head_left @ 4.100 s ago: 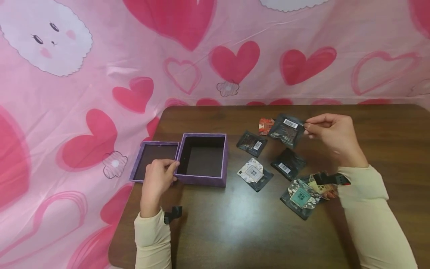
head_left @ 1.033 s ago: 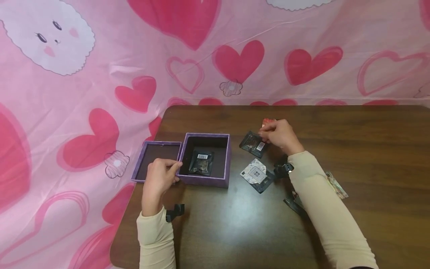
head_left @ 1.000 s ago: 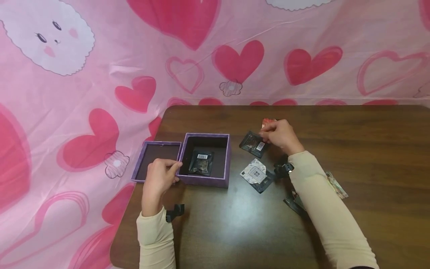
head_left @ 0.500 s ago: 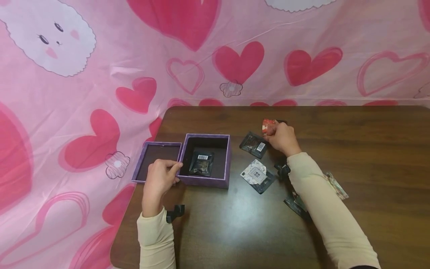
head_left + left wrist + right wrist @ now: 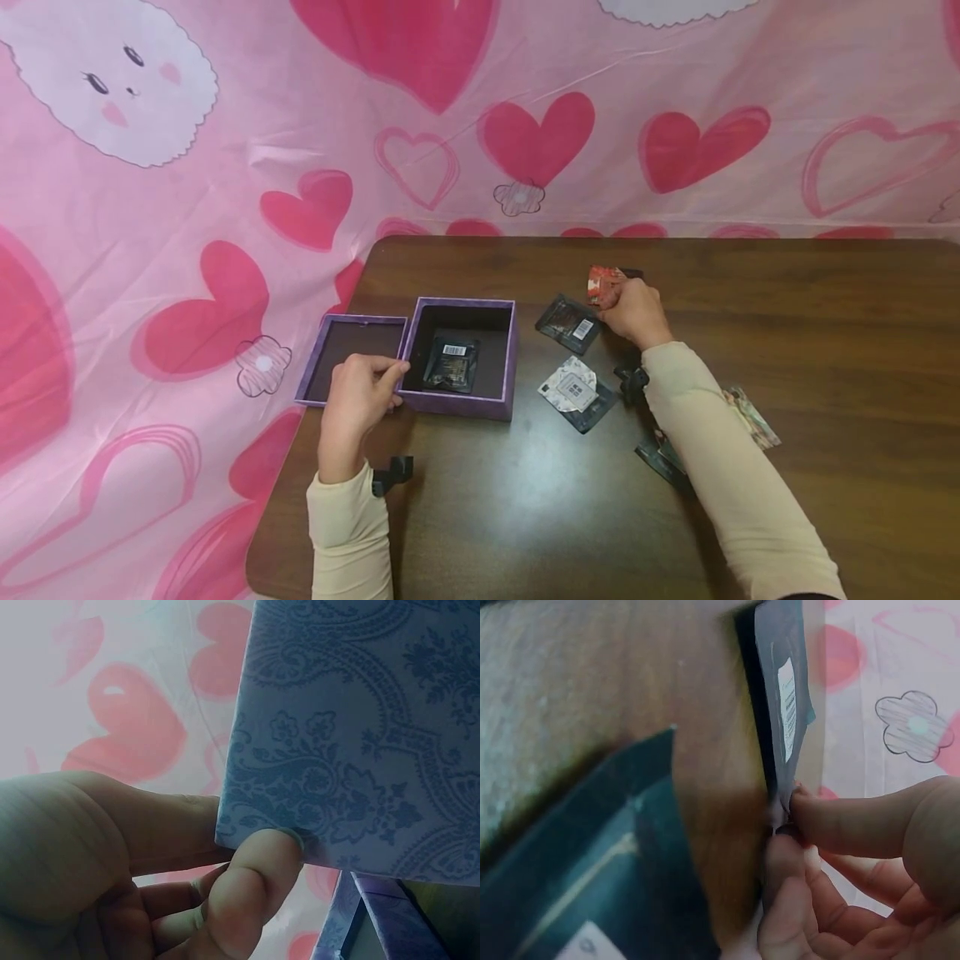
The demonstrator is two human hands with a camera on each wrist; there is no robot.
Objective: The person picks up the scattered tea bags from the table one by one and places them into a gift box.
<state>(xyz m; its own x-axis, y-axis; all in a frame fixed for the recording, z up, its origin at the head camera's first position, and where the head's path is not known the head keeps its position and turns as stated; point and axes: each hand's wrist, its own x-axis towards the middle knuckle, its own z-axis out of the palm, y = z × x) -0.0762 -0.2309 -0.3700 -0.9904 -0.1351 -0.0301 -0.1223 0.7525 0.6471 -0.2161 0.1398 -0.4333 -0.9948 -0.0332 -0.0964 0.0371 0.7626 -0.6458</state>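
Observation:
My left hand (image 5: 355, 408) pinches the front left corner of an open purple box (image 5: 461, 407); the left wrist view shows thumb and finger at the corner of its patterned wall (image 5: 322, 750). Inside the box lies a black sachet (image 5: 452, 368) with a barcode label. My right hand (image 5: 637, 312) pinches the edge of a red-and-black sachet (image 5: 603, 282) at the back of the table. In the right wrist view, this sachet's barcoded black side (image 5: 786, 697) stands tilted up. Close to the right fingers lies another black sachet (image 5: 567, 323), barcode up.
Left of the box rests its purple lid (image 5: 307, 379), inside facing up. A black sachet with a white floral label (image 5: 573, 385) lies right of the box. Two more sachets, a dark one (image 5: 660, 461) and a colourful one (image 5: 752, 417), are partly hidden under the right sleeve.
The right hand has moved left from the black sachet it held and now grips the red one, tilting it up. A black sachet now lies in the formerly bare box. Left hand stays put.

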